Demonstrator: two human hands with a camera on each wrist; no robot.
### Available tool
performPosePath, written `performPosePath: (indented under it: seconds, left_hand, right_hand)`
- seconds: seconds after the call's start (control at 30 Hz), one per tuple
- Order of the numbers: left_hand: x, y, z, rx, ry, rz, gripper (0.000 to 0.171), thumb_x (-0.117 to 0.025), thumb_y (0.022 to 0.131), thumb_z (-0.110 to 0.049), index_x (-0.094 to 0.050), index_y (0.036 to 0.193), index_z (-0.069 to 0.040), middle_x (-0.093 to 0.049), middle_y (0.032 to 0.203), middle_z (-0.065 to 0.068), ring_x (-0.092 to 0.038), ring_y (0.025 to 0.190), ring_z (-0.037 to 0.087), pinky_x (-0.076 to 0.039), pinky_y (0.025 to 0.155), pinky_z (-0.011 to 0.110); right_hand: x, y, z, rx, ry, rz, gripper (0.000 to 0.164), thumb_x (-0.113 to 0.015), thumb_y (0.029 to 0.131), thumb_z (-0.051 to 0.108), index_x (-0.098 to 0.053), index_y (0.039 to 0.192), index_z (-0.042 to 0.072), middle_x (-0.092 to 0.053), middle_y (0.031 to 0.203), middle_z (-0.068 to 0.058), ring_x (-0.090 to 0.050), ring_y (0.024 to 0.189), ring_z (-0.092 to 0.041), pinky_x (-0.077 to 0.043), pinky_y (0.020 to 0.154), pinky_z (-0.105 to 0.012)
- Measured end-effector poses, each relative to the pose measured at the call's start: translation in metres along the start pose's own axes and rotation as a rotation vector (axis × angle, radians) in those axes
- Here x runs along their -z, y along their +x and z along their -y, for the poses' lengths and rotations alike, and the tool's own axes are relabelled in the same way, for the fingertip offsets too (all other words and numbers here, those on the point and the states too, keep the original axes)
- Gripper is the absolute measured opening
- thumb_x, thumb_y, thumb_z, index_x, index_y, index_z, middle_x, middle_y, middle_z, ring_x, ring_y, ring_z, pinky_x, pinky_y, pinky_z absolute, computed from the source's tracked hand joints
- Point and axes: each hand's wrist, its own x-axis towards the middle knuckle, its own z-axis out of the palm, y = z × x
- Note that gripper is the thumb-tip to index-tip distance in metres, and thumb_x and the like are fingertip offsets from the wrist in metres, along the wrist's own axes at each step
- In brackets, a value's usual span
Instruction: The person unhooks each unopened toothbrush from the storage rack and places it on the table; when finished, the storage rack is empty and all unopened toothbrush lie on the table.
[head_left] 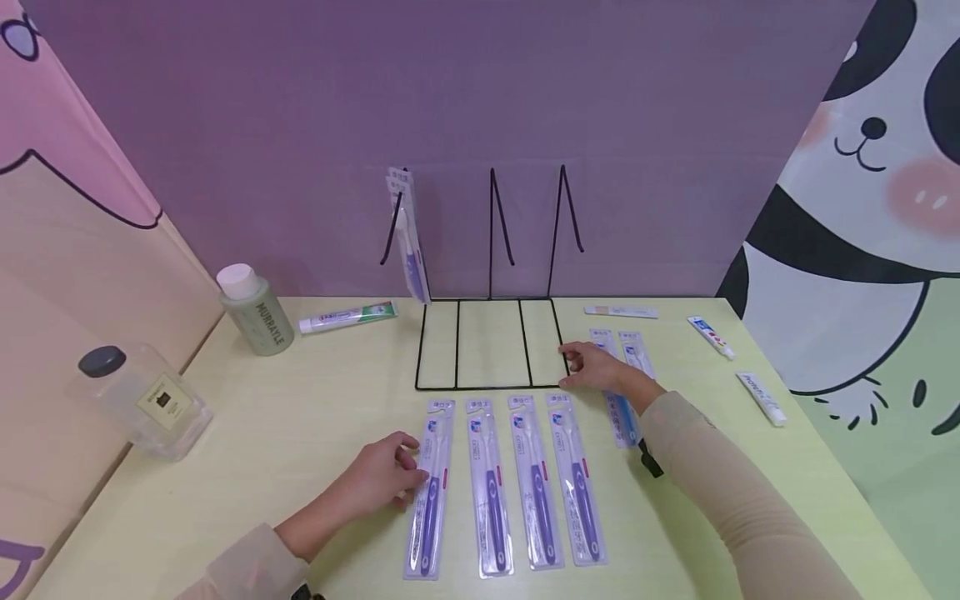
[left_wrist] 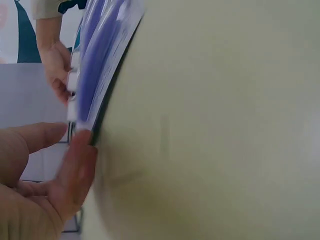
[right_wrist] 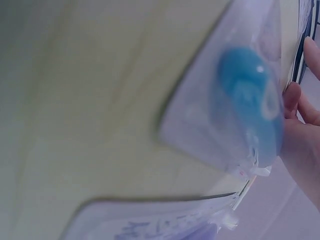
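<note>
My left hand (head_left: 381, 473) is beside the leftmost packaged purple toothbrush (head_left: 429, 500), its thumb and fingertips at the pack's left edge. Three more purple toothbrush packs (head_left: 489, 492) lie in a row to the right. At the front right corner of the black wire rack (head_left: 491, 388) is my right hand (head_left: 596, 367), thumb and index finger spread along the wire. Toothbrush packs (head_left: 405, 233) hang from the rack's left hook; the other two hooks are bare. Under my right forearm lie two more packs (head_left: 621, 417), partly hidden; a blue handle (right_wrist: 245, 80) shows up close in the right wrist view.
A green bottle (head_left: 258, 321), a clear bottle with a black cap (head_left: 161, 408) and a toothpaste tube (head_left: 347, 317) are on the left. Small tubes (head_left: 711, 337) lie along the right side. A purple cloth (head_left: 465, 83) hangs behind the table (head_left: 300, 433).
</note>
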Motion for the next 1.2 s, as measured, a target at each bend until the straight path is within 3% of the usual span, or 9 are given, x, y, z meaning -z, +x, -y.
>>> performPosePath:
  seconds: [0.1, 0.2, 0.37, 0.5, 0.6, 0.73, 0.9, 1.2]
  left_hand:
    - [0.017, 0.016, -0.009, -0.037, 0.023, -0.032, 0.044, -0.068, 0.079, -0.006, -0.048, 0.117, 0.004, -0.055, 0.088, 0.009, -0.058, 0.066, 0.022, -0.052, 0.05, 0.03]
    - [0.04, 0.042, -0.021, -0.131, -0.042, -0.102, 0.04, -0.066, 0.082, -0.006, -0.049, 0.118, 0.002, -0.056, 0.098, 0.015, -0.06, 0.078, 0.026, -0.053, 0.055, 0.031]
    - [0.077, 0.088, -0.04, -0.334, -0.145, -0.279, 0.035, -0.061, 0.086, -0.005, -0.05, 0.118, 0.001, -0.054, 0.11, 0.016, -0.057, 0.093, 0.027, -0.053, 0.062, 0.03]
    - [0.099, 0.121, -0.056, -0.423, -0.177, -0.444, 0.036, -0.059, 0.087, -0.006, -0.047, 0.12, 0.0, -0.052, 0.114, 0.014, -0.053, 0.1, 0.023, -0.05, 0.074, 0.029]
    - [0.111, 0.14, -0.066, -0.452, -0.204, -0.527, 0.035, -0.057, 0.088, -0.004, -0.043, 0.12, 0.0, -0.049, 0.117, 0.013, -0.05, 0.104, 0.021, -0.044, 0.084, 0.029]
    - [0.12, 0.15, -0.082, -0.487, -0.295, -0.538, 0.035, -0.056, 0.089, -0.003, -0.04, 0.12, 0.0, -0.045, 0.121, 0.013, -0.047, 0.109, 0.021, -0.041, 0.09, 0.029]
    - [0.119, 0.147, -0.103, -0.502, -0.397, -0.514, 0.036, -0.054, 0.088, 0.002, -0.039, 0.121, 0.002, -0.044, 0.124, 0.015, -0.042, 0.116, 0.025, -0.037, 0.094, 0.029]
    - [0.117, 0.149, -0.109, -0.52, -0.414, -0.517, 0.032, -0.053, 0.086, 0.007, -0.04, 0.116, 0.006, -0.046, 0.118, 0.021, -0.045, 0.111, 0.028, -0.037, 0.094, 0.031]
  right_hand:
    - [0.001, 0.0, -0.001, 0.006, -0.003, -0.007, 0.067, -0.074, 0.076, 0.014, -0.04, 0.133, 0.006, -0.043, 0.112, -0.007, -0.041, 0.094, -0.021, -0.039, 0.077, -0.033]
    - [0.0, -0.001, -0.003, 0.01, 0.009, -0.008, 0.067, -0.074, 0.076, 0.013, -0.04, 0.133, 0.006, -0.043, 0.112, -0.008, -0.041, 0.093, -0.022, -0.039, 0.076, -0.033]
    - [-0.001, -0.002, -0.003, 0.012, -0.011, 0.0, 0.067, -0.074, 0.075, 0.015, -0.04, 0.133, 0.006, -0.043, 0.112, -0.008, -0.041, 0.094, -0.021, -0.039, 0.077, -0.032]
    - [0.0, -0.001, -0.003, 0.009, -0.021, -0.012, 0.067, -0.075, 0.075, 0.015, -0.041, 0.133, 0.007, -0.043, 0.111, -0.007, -0.042, 0.094, -0.021, -0.039, 0.077, -0.032]
    - [0.001, 0.001, -0.002, 0.024, -0.009, -0.007, 0.067, -0.074, 0.076, 0.014, -0.04, 0.133, 0.006, -0.043, 0.112, -0.007, -0.042, 0.094, -0.021, -0.04, 0.077, -0.032]
    - [0.0, 0.002, 0.001, 0.042, 0.015, 0.001, 0.067, -0.073, 0.076, 0.013, -0.04, 0.134, 0.005, -0.042, 0.112, -0.009, -0.041, 0.093, -0.022, -0.039, 0.074, -0.032]
    - [-0.002, -0.002, 0.0, 0.036, 0.021, -0.009, 0.067, -0.073, 0.076, 0.012, -0.04, 0.133, 0.004, -0.043, 0.109, -0.008, -0.04, 0.091, -0.022, -0.038, 0.072, -0.032]
    - [-0.002, -0.004, 0.002, 0.051, 0.053, 0.001, 0.067, -0.073, 0.077, 0.01, -0.039, 0.134, 0.002, -0.041, 0.111, -0.01, -0.039, 0.092, -0.022, -0.038, 0.072, -0.033]
